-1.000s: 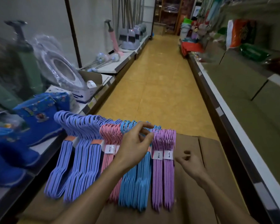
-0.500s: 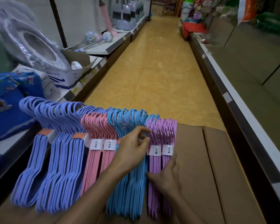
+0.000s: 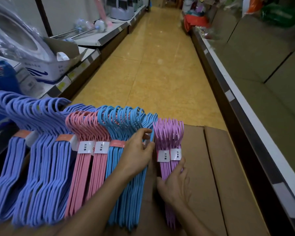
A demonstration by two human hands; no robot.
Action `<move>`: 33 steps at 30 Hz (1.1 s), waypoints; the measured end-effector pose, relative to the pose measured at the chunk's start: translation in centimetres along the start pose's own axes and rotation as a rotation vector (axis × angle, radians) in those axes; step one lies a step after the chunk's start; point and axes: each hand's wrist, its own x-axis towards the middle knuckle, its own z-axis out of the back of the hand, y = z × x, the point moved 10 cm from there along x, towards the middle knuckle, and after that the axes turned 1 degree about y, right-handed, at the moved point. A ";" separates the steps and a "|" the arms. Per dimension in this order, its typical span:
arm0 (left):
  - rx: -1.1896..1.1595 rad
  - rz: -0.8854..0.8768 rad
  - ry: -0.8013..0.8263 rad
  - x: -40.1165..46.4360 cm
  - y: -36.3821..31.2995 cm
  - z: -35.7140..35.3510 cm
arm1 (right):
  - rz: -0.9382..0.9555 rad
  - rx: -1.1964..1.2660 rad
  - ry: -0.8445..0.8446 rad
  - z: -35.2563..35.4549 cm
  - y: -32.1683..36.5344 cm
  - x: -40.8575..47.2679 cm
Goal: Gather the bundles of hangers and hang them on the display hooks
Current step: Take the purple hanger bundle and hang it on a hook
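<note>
**Hanger bundles on carton — both hands in, nothing lifted yet**

Bundles lay side by side on a cardboard carton [image 3: 228, 167] in a shop aisle, hooks pointing away from the person. L to R: periwinkle bundles [image 3: 32, 167], pink bundles [image 3: 87, 167], blue bundles [image 3: 126, 193], lilac bundles [image 3: 169, 138]. Each was banded w/ a paper label just below the hooks.

Left hand [image 3: 136, 155] rested on the blue bundles near the necks, fingers curled, thumb and fingertips closing on the hooks at the blue/lilac gap. It looked like a pinch on the blue hooks, tho how much it actually held was hard to tell. Right hand [image 3: 175, 183] lay over the lilac bundles below their labels, thumb on one side and fingers wrapped over the other — a loose grip round the bars.

Handling, as judged: thin coated hangers, light singly, moderate weight bundled. Stiff enough, but a bundle would likely fan or splay away from the band. Coating prob. grippy, not slick. Best hold seemed at the neck by the label, where the band keeps them tight and hooks stay free for the display hooks. No display hooks in view. Shelving [image 3: 99, 40] ran along both sides of the aisle.
</note>
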 end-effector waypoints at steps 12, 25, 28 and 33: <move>-0.081 0.080 0.053 -0.5 0.7 -1.2 | -0.026 -0.041 -0.071 3.5 -2.0 1.3; -0.449 0.285 0.003 -1.0 -0.2 -3.9 | 0.130 0.393 -0.107 14.4 -5.0 0.9; -0.474 0.302 0.022 -1.1 -1.4 -4.3 | 0.234 0.509 -0.058 16.7 -4.0 -1.0; -0.590 0.363 0.009 -1.0 -3.1 -4.3 | 0.335 0.570 0.007 18.7 -2.5 -4.8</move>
